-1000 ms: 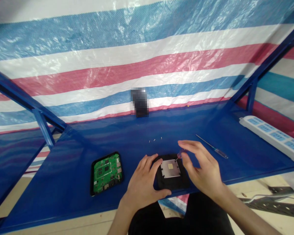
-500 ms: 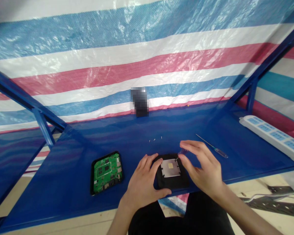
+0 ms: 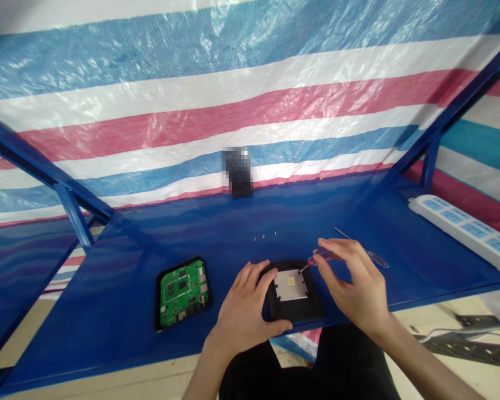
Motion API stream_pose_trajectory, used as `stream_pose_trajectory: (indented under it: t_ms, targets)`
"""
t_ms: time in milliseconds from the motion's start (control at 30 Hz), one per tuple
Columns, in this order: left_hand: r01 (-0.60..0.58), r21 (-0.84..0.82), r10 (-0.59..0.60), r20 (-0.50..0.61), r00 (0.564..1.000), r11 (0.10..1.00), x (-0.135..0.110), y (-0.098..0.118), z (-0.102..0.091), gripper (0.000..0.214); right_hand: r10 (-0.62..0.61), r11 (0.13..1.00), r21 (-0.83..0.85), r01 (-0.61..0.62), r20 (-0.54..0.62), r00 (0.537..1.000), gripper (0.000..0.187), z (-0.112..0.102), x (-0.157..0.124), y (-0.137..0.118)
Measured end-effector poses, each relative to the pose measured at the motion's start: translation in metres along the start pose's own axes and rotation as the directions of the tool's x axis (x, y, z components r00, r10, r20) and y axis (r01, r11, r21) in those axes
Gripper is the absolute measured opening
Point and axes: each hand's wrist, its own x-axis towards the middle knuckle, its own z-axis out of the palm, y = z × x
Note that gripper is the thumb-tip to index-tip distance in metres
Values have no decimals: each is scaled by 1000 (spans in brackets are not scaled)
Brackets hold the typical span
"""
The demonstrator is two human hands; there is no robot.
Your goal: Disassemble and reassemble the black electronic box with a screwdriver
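Striped tarpaulin [image 3: 250, 111] hangs behind a blue workbench [image 3: 216, 222] as a person works at its near edge. The left hand [image 3: 244, 303], fingers spread in a wide grip, braces a black case [image 3: 294, 313] lying flat on the bench, a square metal plate [image 3: 290, 285] set on top. The right hand [image 3: 354, 280] pinches a small red-handled screwdriver [image 3: 320, 255] in a narrow grip, its tip at the plate's far right corner (whether it sits in a screw is too small to tell). To the left lies a green circuit board [image 3: 182, 293] in a black tray [image 3: 157, 300]; three tiny screws [image 3: 263, 236] sit farther back, and a second screwdriver [image 3: 377, 258] lies beyond the right hand, well short of a white power strip [image 3: 462, 228].
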Motion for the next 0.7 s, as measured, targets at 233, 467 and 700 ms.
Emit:
stream_pose_trajectory:
  t_ms: [233, 467, 700]
  targets:
    - [2, 17, -2, -2, 1000, 1000, 0, 0, 2, 86, 81, 996, -22, -81, -10, 997, 26, -5, -8, 8]
    - [37, 4, -37, 39, 999, 999, 0, 0, 0, 87, 270, 963, 0, -271, -52, 961, 19, -13, -26, 25]
    - [59, 0, -59, 59, 996, 998, 0, -1, 2, 86, 350, 937, 23, -349, -61, 935, 19, -22, -40, 38]
